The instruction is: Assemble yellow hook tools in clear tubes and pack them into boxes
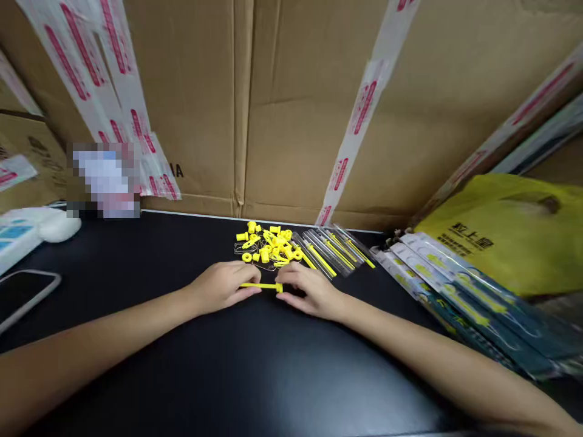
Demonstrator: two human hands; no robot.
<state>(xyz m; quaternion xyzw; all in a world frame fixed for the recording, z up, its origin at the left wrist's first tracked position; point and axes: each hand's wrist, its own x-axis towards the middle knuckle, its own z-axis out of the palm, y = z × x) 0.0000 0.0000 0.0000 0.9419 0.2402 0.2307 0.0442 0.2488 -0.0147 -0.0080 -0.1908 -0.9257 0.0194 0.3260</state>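
Behind a black bench [255,376] rises a cardboard box [300,121] crossed with tape. At far right, packaged sets [460,297] lie beside a yellow bag [501,224]. Directly beyond the hands, blocking the way forward, is a heap of small yellow parts [265,255]; clear sleeves [325,252] holding yellow sticks lie right of it. Between the hands, above the bench, is a slender yellow rod [259,285]: the left hand [218,286] pinches its left end; the right hand's [315,292] grip is closed around its thicker right end.
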